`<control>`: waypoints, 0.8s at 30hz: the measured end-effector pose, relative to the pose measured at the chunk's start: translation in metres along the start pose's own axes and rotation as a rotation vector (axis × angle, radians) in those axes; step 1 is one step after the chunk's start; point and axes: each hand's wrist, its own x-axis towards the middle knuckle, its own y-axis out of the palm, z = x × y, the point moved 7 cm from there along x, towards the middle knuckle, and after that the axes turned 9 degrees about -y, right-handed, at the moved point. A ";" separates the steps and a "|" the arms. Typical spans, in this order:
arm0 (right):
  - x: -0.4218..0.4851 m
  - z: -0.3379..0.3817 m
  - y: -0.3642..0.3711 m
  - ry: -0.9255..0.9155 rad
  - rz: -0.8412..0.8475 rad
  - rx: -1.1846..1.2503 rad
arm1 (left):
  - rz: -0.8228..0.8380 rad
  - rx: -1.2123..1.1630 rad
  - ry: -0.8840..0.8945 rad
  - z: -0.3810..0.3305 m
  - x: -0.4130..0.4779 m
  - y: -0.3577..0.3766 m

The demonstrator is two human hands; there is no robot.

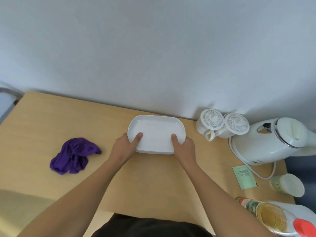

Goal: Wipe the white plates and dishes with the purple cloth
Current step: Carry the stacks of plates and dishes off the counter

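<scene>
1. white dish (156, 129) sat on the wooden table (42, 120) near the far edge, close to the wall (153, 48) - oblong, rounded corners, nothing in it.
2. left hand (124, 147) gripped the dish's near left corner, thumb lying inside the rim, other fingers curled under and hidden.
3. right hand (185, 148) gripped the near right corner the same way - thumb inside, remaining fingers out of sight below the edge.
4. couldn't tell whether the dish was lifted or resting flat; a second rim line showed along its near side, unclear if another dish lay beneath.
5. purple cloth (75, 155) lay crumpled on the table well left of the dish, touched by neither hand.
6. right of the dish: two lidded mugs (222, 124) side by side against the wall, then a white kettle (273, 141) with its cord (266, 176) looping toward the front.
7. a green packet (244, 177) lay flat by the cord, and a paper cup (289, 184) lay tipped on its side just beside it.
8. a bottle with a red cap (277, 218) lay at the near right corner.
9. nothing stood between the hands and the cloth.
</scene>
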 end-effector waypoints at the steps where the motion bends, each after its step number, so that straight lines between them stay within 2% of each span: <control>1: -0.003 0.005 0.007 -0.013 0.020 -0.006 | -0.027 -0.004 -0.007 0.007 -0.007 -0.009; 13: -0.090 0.093 0.167 -0.300 0.381 -0.133 | -0.404 -0.186 -0.231 0.160 -0.109 -0.150; 24: -0.262 0.191 0.399 -0.525 0.715 -0.197 | -0.667 -0.407 -0.452 0.374 -0.202 -0.321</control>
